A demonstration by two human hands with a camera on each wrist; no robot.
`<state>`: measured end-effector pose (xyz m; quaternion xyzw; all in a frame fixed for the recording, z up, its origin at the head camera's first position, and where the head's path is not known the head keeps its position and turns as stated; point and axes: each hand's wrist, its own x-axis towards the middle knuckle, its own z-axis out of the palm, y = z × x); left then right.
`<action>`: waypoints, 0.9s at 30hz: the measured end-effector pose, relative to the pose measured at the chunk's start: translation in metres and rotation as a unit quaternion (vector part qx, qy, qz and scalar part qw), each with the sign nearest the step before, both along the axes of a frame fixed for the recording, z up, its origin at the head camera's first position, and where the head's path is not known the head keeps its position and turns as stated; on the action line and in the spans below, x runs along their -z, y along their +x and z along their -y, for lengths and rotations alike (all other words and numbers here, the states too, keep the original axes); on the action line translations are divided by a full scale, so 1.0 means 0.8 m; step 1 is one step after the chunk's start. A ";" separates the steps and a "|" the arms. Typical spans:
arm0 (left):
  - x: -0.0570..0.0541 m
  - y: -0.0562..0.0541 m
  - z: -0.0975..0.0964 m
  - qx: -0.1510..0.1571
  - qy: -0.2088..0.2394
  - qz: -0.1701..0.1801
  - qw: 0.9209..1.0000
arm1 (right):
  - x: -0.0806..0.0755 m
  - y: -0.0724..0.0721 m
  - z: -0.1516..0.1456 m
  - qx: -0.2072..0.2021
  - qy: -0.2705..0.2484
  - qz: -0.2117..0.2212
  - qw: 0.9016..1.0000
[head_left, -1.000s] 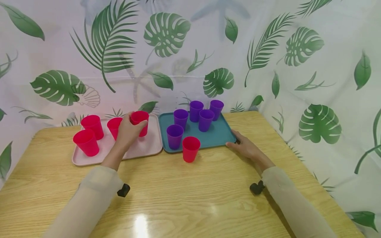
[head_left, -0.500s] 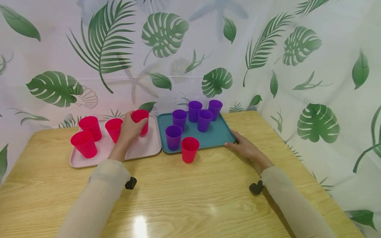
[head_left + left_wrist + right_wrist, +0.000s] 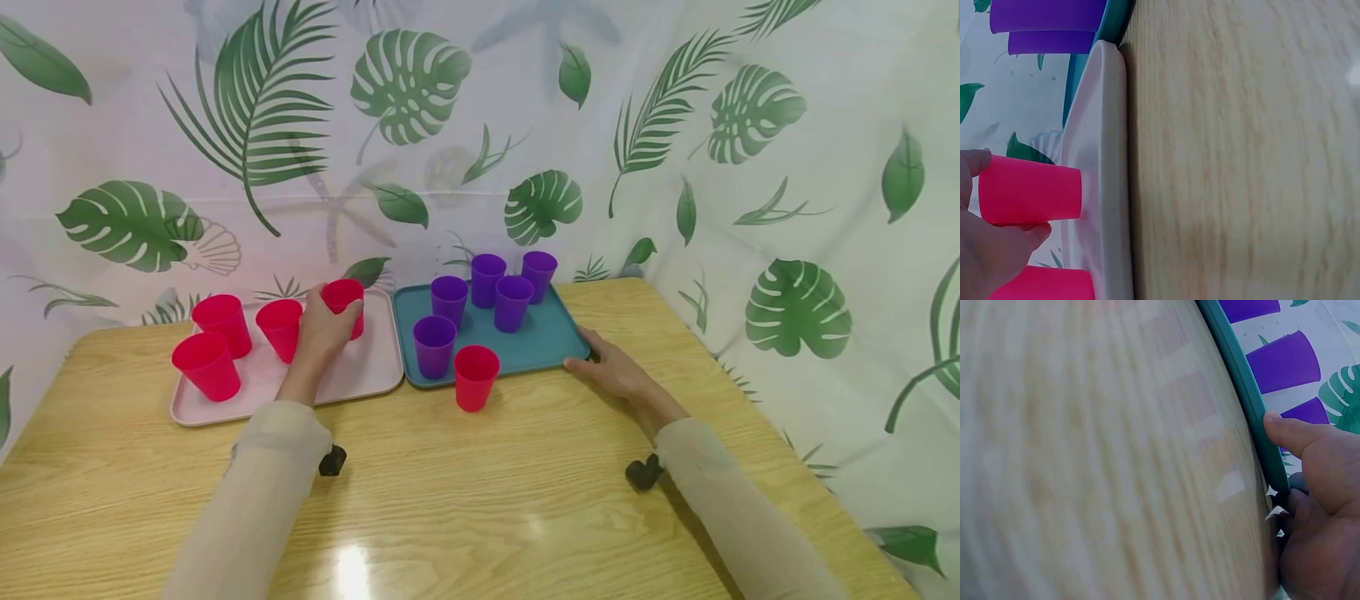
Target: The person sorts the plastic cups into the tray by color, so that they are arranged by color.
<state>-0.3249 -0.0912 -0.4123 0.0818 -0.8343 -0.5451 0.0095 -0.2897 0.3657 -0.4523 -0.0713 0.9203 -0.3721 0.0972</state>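
Note:
My left hand (image 3: pixel 322 329) holds a red cup (image 3: pixel 357 323) upright by its sides, at the right part of the pink tray (image 3: pixel 371 367). In the left wrist view the thumb and fingers lie on either side of this cup (image 3: pixel 1032 190), near its rim; its base is at the tray. My right hand (image 3: pixel 617 371) grips the front right corner of the teal tray (image 3: pixel 536 352). Its thumb lies on the tray's rim (image 3: pixel 1254 406) in the right wrist view, the other fingers partly hidden behind the corner. Several purple cups (image 3: pixel 435 354) stand on the teal tray.
Three more red cups (image 3: pixel 208 371) are on the pink tray, left of my left hand. Another red cup (image 3: pixel 475 385) stands on the wooden table (image 3: pixel 480 483) at the teal tray's front edge. A leaf-print cloth (image 3: pixel 450 92) hangs close behind the trays.
The head view has turned slightly, shifting everything a little left. My left forearm has swung rightward while the hand keeps the red cup, which has barely moved. My right hand stays at the tray corner.

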 end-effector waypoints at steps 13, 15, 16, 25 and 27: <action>-0.006 -0.004 -0.005 -0.011 -0.002 -0.040 0.999 | 0.001 -0.001 0.000 0.001 -0.003 0.006 1.000; -0.011 -0.006 -0.007 -0.015 -0.002 -0.059 0.998 | 0.000 -0.001 0.000 0.003 0.000 0.005 1.000; -0.013 -0.006 -0.008 -0.016 -0.002 -0.067 0.998 | 0.000 -0.001 0.000 0.002 0.000 0.004 1.000; -0.034 -0.003 -0.014 -0.027 0.008 -0.166 0.986 | 0.001 -0.002 0.001 0.002 -0.002 0.003 1.000; -0.037 0.000 -0.014 -0.023 0.009 -0.169 0.985 | 0.001 -0.002 0.000 0.003 -0.001 0.003 1.000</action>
